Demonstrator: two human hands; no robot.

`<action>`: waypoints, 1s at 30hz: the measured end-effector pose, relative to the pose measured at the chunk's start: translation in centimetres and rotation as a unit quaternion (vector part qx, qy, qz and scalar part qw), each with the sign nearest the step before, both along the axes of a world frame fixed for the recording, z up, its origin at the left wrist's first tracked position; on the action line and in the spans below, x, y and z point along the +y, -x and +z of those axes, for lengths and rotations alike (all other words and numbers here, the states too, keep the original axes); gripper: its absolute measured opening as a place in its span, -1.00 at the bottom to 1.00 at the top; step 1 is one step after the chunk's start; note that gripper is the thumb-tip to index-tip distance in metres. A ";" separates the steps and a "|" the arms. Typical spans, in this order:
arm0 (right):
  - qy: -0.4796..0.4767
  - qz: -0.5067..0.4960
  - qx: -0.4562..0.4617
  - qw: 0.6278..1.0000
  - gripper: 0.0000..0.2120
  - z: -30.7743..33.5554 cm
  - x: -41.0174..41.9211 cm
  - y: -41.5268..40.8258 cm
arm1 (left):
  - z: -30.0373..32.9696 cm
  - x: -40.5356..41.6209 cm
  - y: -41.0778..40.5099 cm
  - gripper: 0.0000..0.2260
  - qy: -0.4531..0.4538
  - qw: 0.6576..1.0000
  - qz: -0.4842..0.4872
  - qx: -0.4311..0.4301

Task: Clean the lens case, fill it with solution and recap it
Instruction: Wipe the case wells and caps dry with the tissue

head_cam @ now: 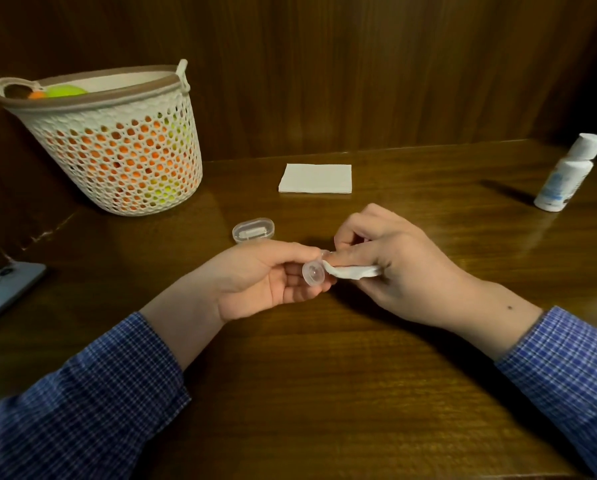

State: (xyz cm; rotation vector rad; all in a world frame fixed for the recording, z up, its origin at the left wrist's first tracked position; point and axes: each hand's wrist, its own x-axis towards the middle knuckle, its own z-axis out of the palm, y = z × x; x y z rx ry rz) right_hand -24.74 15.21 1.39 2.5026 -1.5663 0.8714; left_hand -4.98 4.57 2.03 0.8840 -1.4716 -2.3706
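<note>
Two bare hands meet above the middle of a dark wooden desk [324, 393], both arms in blue checked sleeves [82, 403]. The left hand [265, 278], palm turned up, has its grip closed on a small clear lens case [313, 273], pinching it between thumb and fingertips so that one round well faces the camera. The right hand [394, 261] has its grip clenched around a crumpled white tissue [354, 271], and the tip of that tissue touches the right edge of the lens case. Both hands are held just above the desk surface, with the case between them. Just behind the left hand, a clear oval plastic box [253, 230] lies flat on the desk with a pale strip visible inside; what that strip is cannot be told. Farther back, near the wood-panelled wall [359, 64], a folded white napkin [316, 179] lies square on the desk. At the far right a white bottle [567, 173] with a white cap and a pale blue label stands well apart from the hands. At the far left a white perforated basket [117, 140] with a brown rim sits against the wall, orange and yellow-green contents showing through its holes and over its top edge. A grey flat object [2, 292] juts in from the left edge, only partly in view.
</note>
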 end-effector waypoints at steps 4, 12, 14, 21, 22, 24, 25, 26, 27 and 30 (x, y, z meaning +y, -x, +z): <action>-0.011 0.009 0.018 1.000 -0.81 0.2 0.1 0.1 | 0.2 -0.1 -0.2 -0.78 0.003 1.000 -0.023 -0.015; -0.006 0.016 0.025 1.000 -0.81 0.1 0.2 -0.4 | 0.3 -0.4 -0.2 -0.81 0.002 0.998 -0.047 -0.037; -0.010 0.016 0.023 1.000 -0.83 0.1 0.2 -0.4 | 0.2 -0.5 -0.2 -0.80 0.008 0.998 -0.048 -0.035; 0.006 -0.035 -0.080 0.996 -0.91 -0.2 -0.1 -0.2 | -0.2 -0.9 0.0 -0.70 0.031 0.999 0.000 0.040; 0.007 -0.049 -0.093 0.994 -0.92 -0.2 -0.2 -0.1 | -0.2 -0.9 0.0 -0.67 0.059 0.997 0.002 0.056; 0.002 -0.069 -0.114 0.991 -0.94 -0.1 -0.3 0.0 | -0.4 -0.9 0.0 -0.62 0.129 0.988 0.001 0.080; -0.005 -0.075 -0.123 0.990 -0.94 -0.1 -0.4 0.0 | -0.4 -0.7 0.0 -0.61 0.156 0.984 0.011 0.088; -0.016 -0.080 -0.131 0.988 -0.93 -0.2 -0.4 -0.1 | -0.5 -0.5 0.1 -0.58 0.176 0.980 0.031 0.091; -0.027 -0.082 -0.140 0.986 -0.93 -0.3 -0.5 -0.2 | -0.6 -0.3 0.2 -0.55 0.190 0.976 0.054 0.092; -0.055 -0.072 -0.184 0.979 -0.91 -0.4 -0.5 -0.5 | -0.7 0.1 0.4 -0.57 0.221 0.966 0.102 0.085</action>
